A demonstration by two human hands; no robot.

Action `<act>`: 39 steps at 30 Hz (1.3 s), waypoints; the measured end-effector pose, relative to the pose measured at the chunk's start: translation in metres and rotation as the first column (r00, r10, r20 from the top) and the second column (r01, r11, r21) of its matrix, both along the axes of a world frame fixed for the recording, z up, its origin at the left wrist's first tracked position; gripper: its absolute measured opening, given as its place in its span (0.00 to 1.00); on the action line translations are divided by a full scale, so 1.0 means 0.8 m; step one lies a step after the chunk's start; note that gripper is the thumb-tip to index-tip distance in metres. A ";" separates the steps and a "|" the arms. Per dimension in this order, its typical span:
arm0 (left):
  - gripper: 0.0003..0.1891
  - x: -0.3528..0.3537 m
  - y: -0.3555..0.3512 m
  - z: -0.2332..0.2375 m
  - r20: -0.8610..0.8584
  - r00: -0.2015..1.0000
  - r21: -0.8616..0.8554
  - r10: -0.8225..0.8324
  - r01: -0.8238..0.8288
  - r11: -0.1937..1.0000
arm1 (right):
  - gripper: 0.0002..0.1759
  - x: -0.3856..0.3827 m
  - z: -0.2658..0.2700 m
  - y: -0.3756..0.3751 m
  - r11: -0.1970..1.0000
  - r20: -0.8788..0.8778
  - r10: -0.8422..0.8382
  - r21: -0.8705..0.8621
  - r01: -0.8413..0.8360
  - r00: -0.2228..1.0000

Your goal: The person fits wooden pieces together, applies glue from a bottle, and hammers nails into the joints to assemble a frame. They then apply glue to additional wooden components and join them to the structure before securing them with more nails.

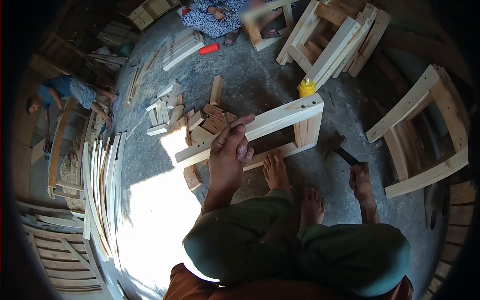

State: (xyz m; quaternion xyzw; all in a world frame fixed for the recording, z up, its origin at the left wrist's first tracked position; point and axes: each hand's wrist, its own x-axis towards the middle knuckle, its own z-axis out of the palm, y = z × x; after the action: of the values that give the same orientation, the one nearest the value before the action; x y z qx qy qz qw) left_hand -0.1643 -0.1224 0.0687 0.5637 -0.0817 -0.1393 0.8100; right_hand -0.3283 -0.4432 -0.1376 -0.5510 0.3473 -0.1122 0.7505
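Observation:
My left hand is raised over a wooden frame, with thumb and fingers pinched on a thin nail. The frame lies on the floor before me, with dark nail heads near its ends. One of my feet rests against its lower rail. On the right, my right hand is wrapped round the black handle of a hammer. The hammer's head is dim against the dark floor, to the right of the frame. A yellow bottle stands just behind the frame's far corner.
Wood offcuts lie left of the frame. Other frames stand at right, and stacked ones at the back. Long strips lean at left. A red bottle lies ahead. One person sits at the back; another bends at left.

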 end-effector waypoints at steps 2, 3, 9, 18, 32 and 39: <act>0.14 0.000 0.001 0.002 0.069 0.998 0.056 0.013 -0.017 0.998 | 0.10 -0.003 0.022 -0.007 0.991 0.098 0.031 -0.130 -0.018 0.995; 0.14 0.000 0.001 0.004 0.078 0.997 0.057 0.016 -0.020 0.998 | 0.10 -0.005 0.026 -0.008 0.966 0.179 0.070 -0.257 -0.023 0.981; 0.14 -0.003 0.001 0.003 0.131 0.991 0.183 0.021 -0.045 0.982 | 0.07 -0.041 0.044 0.005 0.084 -0.264 0.182 -0.956 -0.282 0.947; 0.14 -0.001 0.008 0.006 0.231 0.970 0.223 0.079 -0.131 0.966 | 0.15 0.000 -0.044 -0.014 -0.257 -0.843 0.279 -0.527 -0.810 0.460; 0.14 -0.001 -0.012 0.002 0.150 0.988 0.349 0.033 -0.084 0.934 | 0.24 0.046 0.232 0.103 0.991 0.677 0.088 -0.136 0.007 0.730; 0.18 -0.007 0.035 0.002 0.481 0.853 0.466 0.203 -0.445 0.765 | 0.10 0.096 0.257 0.146 0.803 0.783 0.317 -0.522 0.287 0.535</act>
State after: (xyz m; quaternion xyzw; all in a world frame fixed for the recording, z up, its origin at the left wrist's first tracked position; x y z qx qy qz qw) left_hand -0.1698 -0.0946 0.0705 0.7978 -0.1011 0.1076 0.5846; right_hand -0.2512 -0.3267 0.0678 -0.6352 -0.1177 -0.4592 0.6098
